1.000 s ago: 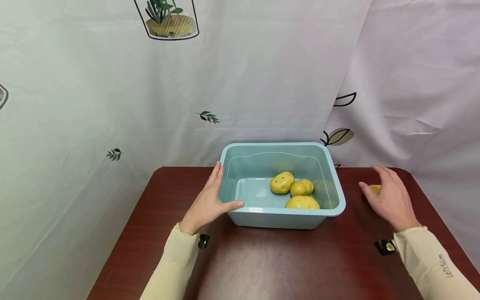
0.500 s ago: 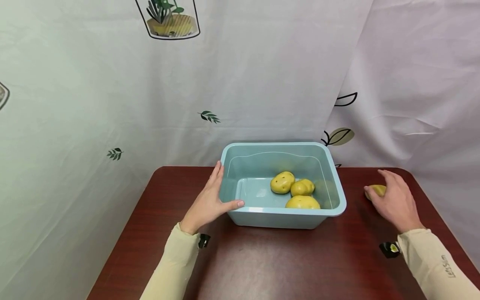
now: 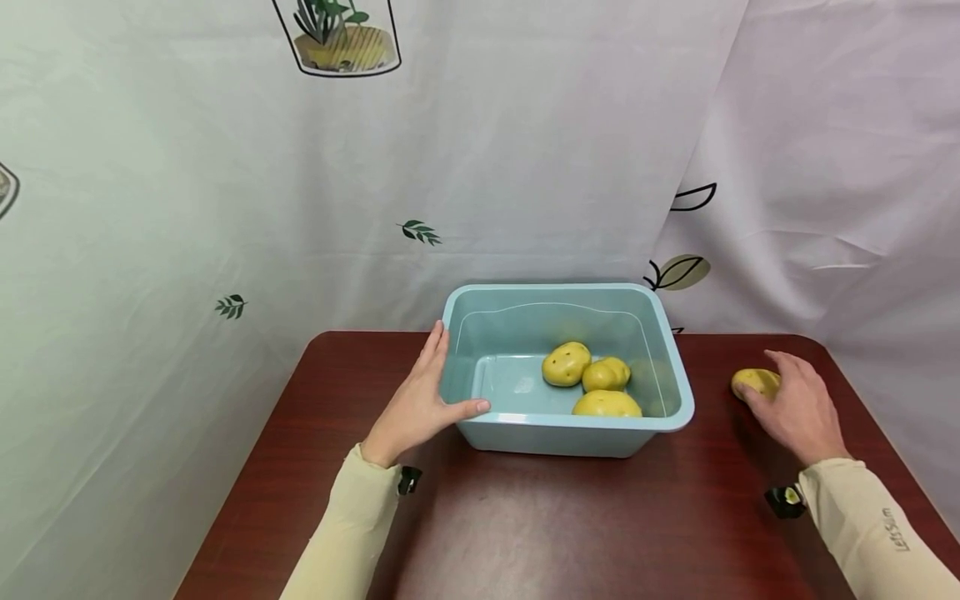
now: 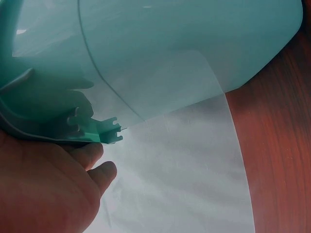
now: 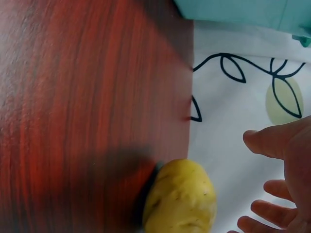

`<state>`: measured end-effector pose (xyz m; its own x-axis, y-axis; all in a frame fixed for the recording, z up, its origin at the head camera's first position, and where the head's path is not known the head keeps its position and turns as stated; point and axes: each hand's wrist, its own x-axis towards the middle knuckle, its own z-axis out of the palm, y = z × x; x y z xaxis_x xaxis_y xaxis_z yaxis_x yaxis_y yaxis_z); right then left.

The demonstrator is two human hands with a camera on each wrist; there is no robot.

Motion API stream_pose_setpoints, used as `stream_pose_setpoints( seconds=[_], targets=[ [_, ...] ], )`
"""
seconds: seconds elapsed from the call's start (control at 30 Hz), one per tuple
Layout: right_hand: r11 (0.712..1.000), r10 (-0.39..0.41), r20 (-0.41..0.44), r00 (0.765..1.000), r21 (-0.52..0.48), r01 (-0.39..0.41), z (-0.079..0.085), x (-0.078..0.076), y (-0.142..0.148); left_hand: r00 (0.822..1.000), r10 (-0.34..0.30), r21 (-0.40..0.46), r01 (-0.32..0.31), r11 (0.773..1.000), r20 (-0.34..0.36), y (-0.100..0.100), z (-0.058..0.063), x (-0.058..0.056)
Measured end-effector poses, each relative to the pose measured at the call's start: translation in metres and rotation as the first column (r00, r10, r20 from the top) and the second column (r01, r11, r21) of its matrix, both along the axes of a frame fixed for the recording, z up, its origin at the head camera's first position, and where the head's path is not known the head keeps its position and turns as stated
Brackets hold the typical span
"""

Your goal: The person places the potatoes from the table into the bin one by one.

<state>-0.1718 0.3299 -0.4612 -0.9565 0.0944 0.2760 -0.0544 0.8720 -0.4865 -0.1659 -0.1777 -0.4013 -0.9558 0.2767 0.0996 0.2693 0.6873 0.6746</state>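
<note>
A light blue plastic bin [image 3: 543, 436] stands on the table with 3 yellow potatoes inside. One potato [image 3: 566, 364] lies behind the other two, a second potato [image 3: 605, 375] is beside it, and the front wall partly hides a third potato [image 3: 606, 404]. My left hand [image 3: 420, 408] rests against the bin's left front corner, thumb over the front rim, fingers straight along the side. On the far right of the table lies another potato [image 3: 756, 383]. My right hand [image 3: 802, 417] hovers just right of it, fingers spread; the right wrist view shows a gap between this potato [image 5: 181, 196] and the hand [image 5: 296, 170].
The dark red-brown table [image 3: 540, 533] extends in front of the bin, between the forearms. A pale cloth [image 3: 525, 167] with leaf prints hangs behind the table's back edge. A small black device [image 3: 786, 501] sits at the right wrist, another black device [image 3: 409, 480] at the left.
My right hand has shifted right, from over the loose potato to beside it, and more of that potato shows. The left hand, bin and potatoes inside hold their places.
</note>
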Motion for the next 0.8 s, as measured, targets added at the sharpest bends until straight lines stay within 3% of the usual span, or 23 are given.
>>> stream_pose_setpoints(
  seconds=[0.4,0.8],
  targets=[
    [1.0,-0.006,-0.01,1.0,-0.007,0.006,-0.013,0.0,0.006,1.0,-0.006,-0.002,0.006,1.0,-0.004,-0.001,0.0,0.0],
    [1.0,-0.026,0.038,0.999,-0.006,0.026,-0.024,-0.001,0.017,1.0,-0.005,-0.001,0.005,1.0,-0.006,-0.001,0.0,0.0]
  ],
)
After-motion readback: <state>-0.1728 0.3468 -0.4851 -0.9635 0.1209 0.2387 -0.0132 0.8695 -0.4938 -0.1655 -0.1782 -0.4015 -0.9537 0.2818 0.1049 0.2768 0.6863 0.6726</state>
